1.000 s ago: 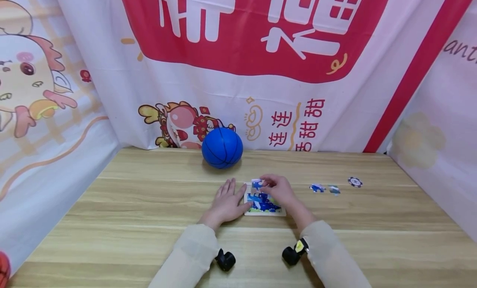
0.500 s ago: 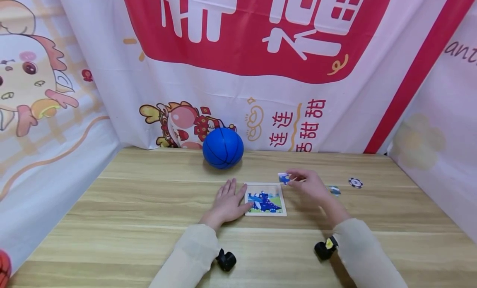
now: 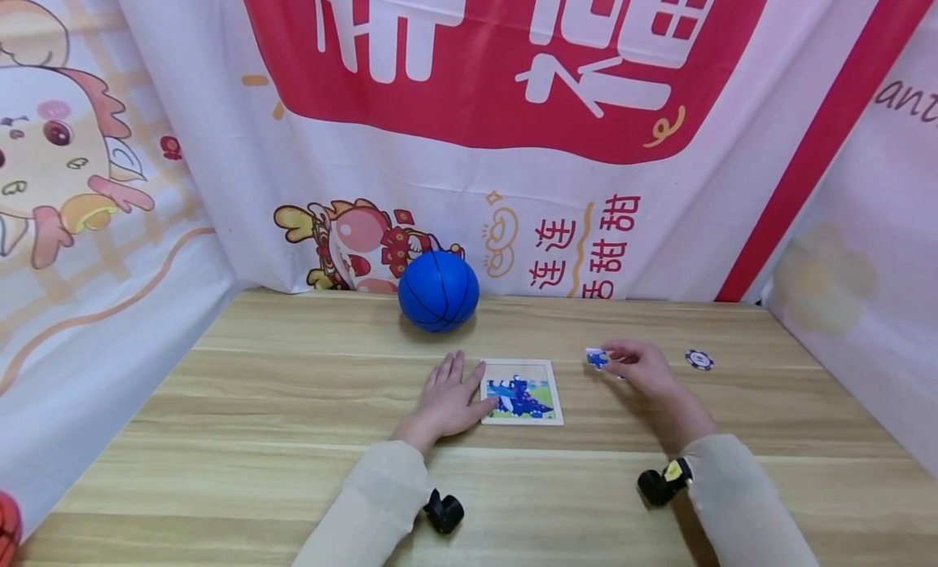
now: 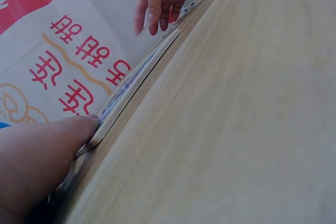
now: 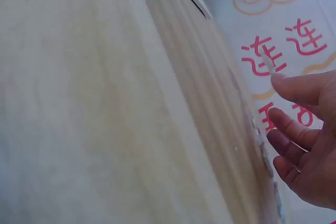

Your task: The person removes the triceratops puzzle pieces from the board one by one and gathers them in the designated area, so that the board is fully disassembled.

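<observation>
Head view: with our right hand [image 3: 646, 371] pinching a puzzle piece [image 3: 597, 358], our spread left hand [image 3: 445, 402] should lightly steady the puzzle tray [image 3: 519, 371].

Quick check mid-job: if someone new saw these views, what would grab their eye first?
Probably the big red panel with white characters, on the cloth behind the table. Next, the bright blue ball at the table's back, left of centre. Then the part-filled puzzle tray nearer the person, left hand at its left edge, while the right hand pinches a blue piece off to its right.
</observation>
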The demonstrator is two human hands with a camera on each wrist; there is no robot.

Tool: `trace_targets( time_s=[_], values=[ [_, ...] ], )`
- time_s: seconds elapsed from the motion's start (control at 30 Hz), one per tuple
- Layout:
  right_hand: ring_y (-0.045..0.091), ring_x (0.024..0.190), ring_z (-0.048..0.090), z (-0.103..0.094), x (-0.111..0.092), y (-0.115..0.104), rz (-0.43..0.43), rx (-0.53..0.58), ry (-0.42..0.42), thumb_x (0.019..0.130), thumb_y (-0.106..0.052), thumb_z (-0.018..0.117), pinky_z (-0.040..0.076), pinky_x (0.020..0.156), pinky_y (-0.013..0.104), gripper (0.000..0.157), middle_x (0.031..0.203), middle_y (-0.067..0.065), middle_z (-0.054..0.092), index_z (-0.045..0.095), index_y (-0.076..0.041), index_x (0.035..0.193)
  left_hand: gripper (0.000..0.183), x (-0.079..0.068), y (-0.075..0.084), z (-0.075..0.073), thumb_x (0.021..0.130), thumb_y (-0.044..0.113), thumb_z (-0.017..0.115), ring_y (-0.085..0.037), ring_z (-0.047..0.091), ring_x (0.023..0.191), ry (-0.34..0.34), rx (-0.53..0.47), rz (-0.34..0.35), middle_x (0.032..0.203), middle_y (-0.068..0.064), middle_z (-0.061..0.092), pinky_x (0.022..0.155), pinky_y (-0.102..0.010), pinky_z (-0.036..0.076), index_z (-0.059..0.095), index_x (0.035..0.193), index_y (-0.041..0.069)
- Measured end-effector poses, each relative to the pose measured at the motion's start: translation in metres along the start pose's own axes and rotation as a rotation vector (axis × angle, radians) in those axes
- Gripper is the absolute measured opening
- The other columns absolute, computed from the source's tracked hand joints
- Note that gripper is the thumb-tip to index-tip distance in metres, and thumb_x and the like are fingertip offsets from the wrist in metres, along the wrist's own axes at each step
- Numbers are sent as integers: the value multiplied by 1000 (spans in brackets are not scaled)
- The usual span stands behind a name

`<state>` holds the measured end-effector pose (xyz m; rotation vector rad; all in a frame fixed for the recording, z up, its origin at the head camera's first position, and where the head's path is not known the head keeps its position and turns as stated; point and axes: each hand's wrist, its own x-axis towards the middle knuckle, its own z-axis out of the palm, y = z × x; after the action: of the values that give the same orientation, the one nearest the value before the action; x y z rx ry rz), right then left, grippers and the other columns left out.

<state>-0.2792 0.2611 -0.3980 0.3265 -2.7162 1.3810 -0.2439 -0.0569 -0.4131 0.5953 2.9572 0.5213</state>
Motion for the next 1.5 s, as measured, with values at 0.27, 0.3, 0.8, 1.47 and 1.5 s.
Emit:
trace_targets(
  time_s=[0.27, 0.3, 0.8, 1.47, 1.5],
  values=[
    [30, 88, 52, 4, -1, 5, 29, -48, -16, 74, -6, 66, 39, 78, 41, 34, 96, 19, 58, 57, 5, 105, 67, 0, 0, -2, 84, 55, 36, -31, -2, 127, 3, -4, 10, 141, -18, 5, 99, -45, 2, 25, 137, 16],
    [30, 90, 51, 5, -1, 6, 36, -72, -14, 74, -7, 66, 38, 80, 43, 34, 98, 18, 57, 58, 3, 105, 67, 0, 0, -2, 84, 55, 36, -31, -2, 127, 2, -5, 10, 141, -17, 4, 99, -45, 2, 25, 137, 16],
    [35, 102, 41, 11, 1, 13, 24, -156, -5, 76, -9, 64, 28, 87, 49, 33, 107, 20, 51, 59, 0, 107, 68, 2, -2, -1, 84, 57, 35, -30, -3, 128, 0, 5, 0, 142, -16, 4, 99, -45, 2, 23, 138, 18],
    [30, 88, 48, 6, 2, -2, 70, -139, -61, 79, -10, 61, 39, 75, 41, 40, 97, 19, 53, 51, 3, 115, 68, 1, -2, 1, 85, 56, 34, -30, -2, 127, 3, -4, 2, 142, -17, 4, 99, -45, 2, 21, 138, 17],
    [30, 87, 49, 7, 2, -5, 62, -132, -58, 79, -9, 60, 40, 75, 41, 39, 97, 20, 53, 50, 4, 115, 68, 0, -2, 1, 85, 55, 34, -30, -2, 128, 4, -10, 1, 142, -17, 4, 99, -45, 2, 20, 138, 16]
  ],
)
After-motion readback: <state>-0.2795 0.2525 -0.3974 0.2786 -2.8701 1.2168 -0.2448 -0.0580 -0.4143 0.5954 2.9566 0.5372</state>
